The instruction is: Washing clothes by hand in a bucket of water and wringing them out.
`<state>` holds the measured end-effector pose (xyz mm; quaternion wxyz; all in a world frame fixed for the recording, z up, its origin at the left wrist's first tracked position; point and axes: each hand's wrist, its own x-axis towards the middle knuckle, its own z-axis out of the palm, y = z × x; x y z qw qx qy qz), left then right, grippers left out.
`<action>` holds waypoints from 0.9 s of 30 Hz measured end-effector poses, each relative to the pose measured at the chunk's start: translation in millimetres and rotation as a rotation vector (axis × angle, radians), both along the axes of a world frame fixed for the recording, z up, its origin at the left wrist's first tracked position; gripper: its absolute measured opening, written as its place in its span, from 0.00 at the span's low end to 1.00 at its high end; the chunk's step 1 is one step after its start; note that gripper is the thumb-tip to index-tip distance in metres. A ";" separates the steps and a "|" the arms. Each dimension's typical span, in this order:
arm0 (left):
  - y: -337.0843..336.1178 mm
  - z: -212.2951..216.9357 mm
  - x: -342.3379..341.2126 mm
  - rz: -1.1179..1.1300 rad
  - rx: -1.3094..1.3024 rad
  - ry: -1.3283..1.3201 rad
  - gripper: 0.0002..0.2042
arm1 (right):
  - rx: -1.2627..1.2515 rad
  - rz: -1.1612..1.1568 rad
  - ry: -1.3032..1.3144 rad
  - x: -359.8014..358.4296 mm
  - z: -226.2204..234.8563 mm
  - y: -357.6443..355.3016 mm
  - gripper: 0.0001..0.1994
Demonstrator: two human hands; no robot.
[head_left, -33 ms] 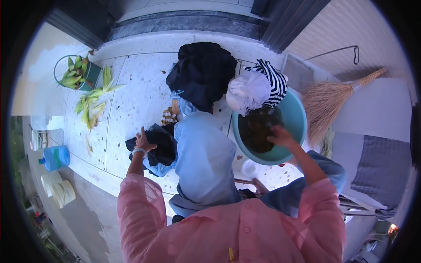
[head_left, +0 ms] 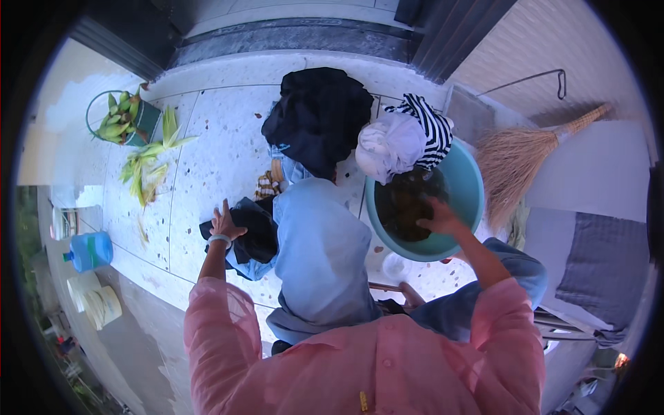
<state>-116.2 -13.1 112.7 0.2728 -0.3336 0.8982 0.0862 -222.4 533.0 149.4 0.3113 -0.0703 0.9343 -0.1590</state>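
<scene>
Speckled white floor (head_left: 218, 138) holds a round teal plastic basin (head_left: 472, 183), its dark contents (head_left: 403, 207) left of my nearer right hand (head_left: 445, 219), fingers parted; my left hand (head_left: 224, 225) spreads over black cloth (head_left: 257, 235).

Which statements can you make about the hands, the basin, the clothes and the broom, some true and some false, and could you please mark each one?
1. The right hand is over the inside of the turquoise basin. True.
2. The left hand is also over the basin. False: it is at the black cloth, to the left of the basin.
3. A black-and-white striped cloth lies against a white cloth. True.
4. The straw broom lies left of the basin. False: it is on the right.
5. A green bucket on the left holds corn in green husks. True.
</scene>
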 end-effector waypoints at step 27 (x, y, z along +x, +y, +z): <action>345.8 134.5 -138.6 -1.159 0.624 0.089 0.21 | 0.028 0.385 0.013 -42.7 -165.7 13.9 0.15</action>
